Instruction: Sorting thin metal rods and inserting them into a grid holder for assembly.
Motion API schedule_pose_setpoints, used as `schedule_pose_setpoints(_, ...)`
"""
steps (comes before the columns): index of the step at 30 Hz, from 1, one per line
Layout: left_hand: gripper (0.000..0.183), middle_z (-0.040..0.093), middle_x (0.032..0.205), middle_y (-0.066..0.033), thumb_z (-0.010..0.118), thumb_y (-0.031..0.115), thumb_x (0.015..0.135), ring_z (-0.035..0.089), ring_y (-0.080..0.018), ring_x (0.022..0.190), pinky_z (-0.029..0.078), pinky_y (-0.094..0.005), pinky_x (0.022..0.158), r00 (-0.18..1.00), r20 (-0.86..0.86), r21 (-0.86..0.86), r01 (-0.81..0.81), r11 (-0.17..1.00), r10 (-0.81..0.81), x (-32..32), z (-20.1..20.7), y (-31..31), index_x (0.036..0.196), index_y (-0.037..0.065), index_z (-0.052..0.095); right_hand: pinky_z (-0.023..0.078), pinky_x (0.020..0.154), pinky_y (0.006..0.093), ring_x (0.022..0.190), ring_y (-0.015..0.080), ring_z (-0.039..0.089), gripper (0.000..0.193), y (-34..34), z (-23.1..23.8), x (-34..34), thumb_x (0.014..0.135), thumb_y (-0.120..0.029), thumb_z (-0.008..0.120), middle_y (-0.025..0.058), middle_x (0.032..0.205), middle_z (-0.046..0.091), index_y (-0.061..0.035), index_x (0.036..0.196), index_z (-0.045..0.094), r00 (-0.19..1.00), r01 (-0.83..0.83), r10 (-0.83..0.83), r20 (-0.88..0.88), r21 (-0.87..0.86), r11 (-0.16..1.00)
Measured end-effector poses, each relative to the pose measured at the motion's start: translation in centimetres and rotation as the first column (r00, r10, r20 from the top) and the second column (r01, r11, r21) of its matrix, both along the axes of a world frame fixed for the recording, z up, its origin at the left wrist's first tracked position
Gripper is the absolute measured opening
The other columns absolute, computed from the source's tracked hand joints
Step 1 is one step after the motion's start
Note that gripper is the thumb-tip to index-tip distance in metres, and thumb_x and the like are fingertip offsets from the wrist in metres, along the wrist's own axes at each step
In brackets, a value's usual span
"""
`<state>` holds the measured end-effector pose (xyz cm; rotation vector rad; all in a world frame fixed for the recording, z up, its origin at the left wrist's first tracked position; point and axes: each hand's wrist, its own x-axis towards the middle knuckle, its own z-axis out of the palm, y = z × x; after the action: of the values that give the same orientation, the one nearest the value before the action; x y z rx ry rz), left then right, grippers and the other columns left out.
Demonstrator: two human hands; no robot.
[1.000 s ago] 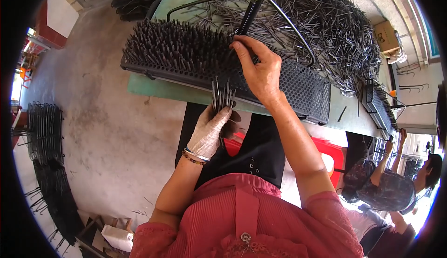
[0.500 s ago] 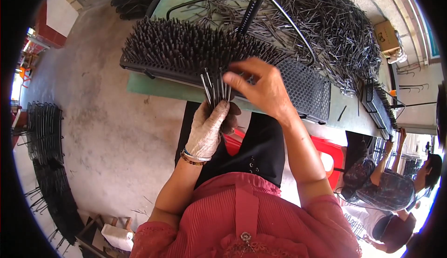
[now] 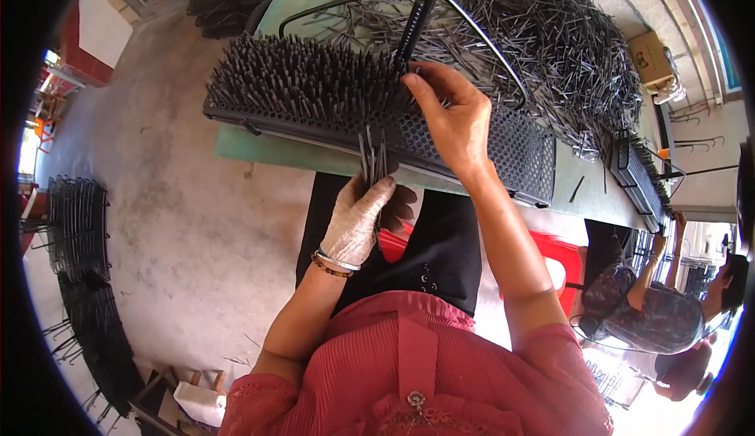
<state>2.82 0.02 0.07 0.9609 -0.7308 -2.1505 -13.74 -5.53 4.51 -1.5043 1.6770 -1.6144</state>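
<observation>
My left hand [image 3: 360, 214], in a pale glove, is closed around a small bundle of thin metal rods [image 3: 375, 157] with their ends pointing up. It is just in front of a long black perforated rack [image 3: 515, 149]. Dark rods [image 3: 291, 74] stand upright, tightly packed, in the rack's left part, while bare holes show on its right. My bare right hand [image 3: 458, 121] reaches over the rack's middle, beside the standing rods. Its thumb and index finger are pinched together, and whatever they hold is hidden.
A large heap of loose rods [image 3: 550, 43] covers the back of the green table [image 3: 259, 143]. A bent metal handle [image 3: 491, 35] rises behind the rack. Another rack [image 3: 638, 180] stands at the right, near a co-worker [image 3: 653, 306]. Black wire racks [image 3: 79, 231] are on the floor at left.
My right hand has moved from above the left hand's bundle, up and away to the rack's middle. My left hand and its rods have shifted slightly right and lower.
</observation>
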Motion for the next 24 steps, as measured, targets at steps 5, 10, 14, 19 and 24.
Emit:
schedule_pose_setpoints(5, 0.034, 0.067, 0.088, -0.0134, 0.057, 0.024, 0.095, 0.063, -0.0133, 0.063, 0.049, -0.0222, 0.051, 0.999, 0.023, 0.015, -0.022, 1.000, 0.022, 0.5, -0.4, -0.3, 0.119, 0.000, 0.052, 0.048, 0.059, 0.0248, 0.064, 0.0096, 0.060, 0.020, -0.6, -1.1, 0.5, 0.085, -0.012, 0.071, 0.0082, 0.079, 0.069, -0.0016, 0.101, 0.069, 0.995, -0.022, 0.025, -0.100, 0.036, 0.999)
schedule_pose_setpoints(10, 0.034, 0.067, 0.087, -0.0133, 0.057, 0.024, 0.095, 0.063, -0.0127, 0.061, 0.048, -0.0215, 0.049, 1.000, -0.013, 0.021, -0.007, 1.000, 0.007, 0.5, -0.4, -0.3, 0.118, -0.001, 0.051, 0.050, 0.068, 0.0294, 0.072, 0.0177, 0.064, 0.022, -0.6, -2.0, 0.6, 0.082, -0.011, 0.073, 0.0088, 0.085, 0.070, -0.0047, 0.102, 0.070, 0.959, -0.052, 0.034, -0.281, -0.058, 0.997)
schedule_pose_setpoints(14, 0.035, 0.067, 0.087, -0.0135, 0.057, 0.024, 0.095, 0.062, -0.0126, 0.059, 0.048, -0.0215, 0.049, 1.000, -0.024, 0.003, -0.002, 1.000, 0.002, 0.4, -0.4, -0.3, 0.118, -0.002, 0.051, 0.045, 0.082, 0.0333, 0.084, 0.0230, 0.063, 0.026, -0.7, -2.0, 0.5, 0.078, -0.009, 0.074, 0.0069, 0.093, 0.070, -0.0088, 0.103, 0.071, 0.842, -0.150, 0.053, -0.537, -0.137, 0.979)
schedule_pose_setpoints(19, 0.035, 0.067, 0.086, -0.0135, 0.057, 0.024, 0.095, 0.062, -0.0121, 0.059, 0.048, -0.0213, 0.049, 1.000, -0.029, 0.011, 0.005, 1.000, -0.005, 0.4, -0.2, -0.4, 0.119, -0.002, 0.050, 0.042, 0.086, 0.0340, 0.092, 0.0233, 0.060, 0.024, -0.5, -2.1, 0.4, 0.079, -0.010, 0.072, 0.0050, 0.099, 0.069, -0.0079, 0.103, 0.071, 0.733, -0.197, 0.032, -0.679, -0.167, 0.966)
schedule_pose_setpoints(24, 0.036, 0.067, 0.087, -0.0131, 0.057, 0.025, 0.096, 0.060, -0.0109, 0.059, 0.047, -0.0209, 0.050, 1.000, -0.017, -0.011, 0.004, 1.000, -0.005, 0.4, 0.7, -0.1, 0.119, -0.002, 0.050, 0.048, 0.081, 0.0334, 0.092, 0.0258, 0.062, 0.022, 1.1, -0.4, 0.2, 0.084, -0.013, 0.070, 0.0109, 0.099, 0.067, -0.0030, 0.103, 0.070, 0.909, -0.065, 0.031, -0.416, -0.067, 0.996)
